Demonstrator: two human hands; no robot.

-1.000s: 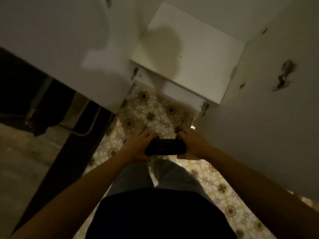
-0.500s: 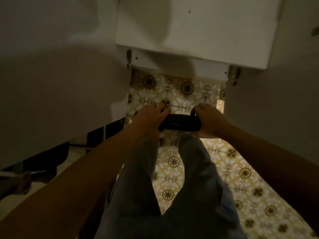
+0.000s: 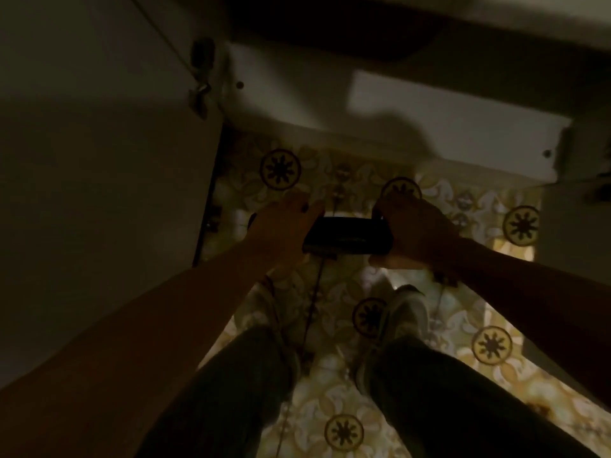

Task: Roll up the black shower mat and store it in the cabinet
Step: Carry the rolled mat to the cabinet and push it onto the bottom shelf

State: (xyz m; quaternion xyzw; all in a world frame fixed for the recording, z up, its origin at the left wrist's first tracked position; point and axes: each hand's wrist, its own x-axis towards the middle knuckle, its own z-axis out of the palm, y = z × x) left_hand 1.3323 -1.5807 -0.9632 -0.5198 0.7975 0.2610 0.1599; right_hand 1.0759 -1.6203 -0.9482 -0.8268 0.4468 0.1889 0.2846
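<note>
Dimly, left hand [image 3: 281, 233] and right hand [image 3: 418, 234] clasp the unlabelled rolled black mat [image 3: 348, 239].

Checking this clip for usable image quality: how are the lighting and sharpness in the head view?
Head view: very dim and soft with motion blur; the rolled black mat between the left hand and right hand is nearly detail-less; a broad shadow covers the white cabinet shelf; the patterned floor tiles are the brightest area; wide-angle bending at the edges.
</note>
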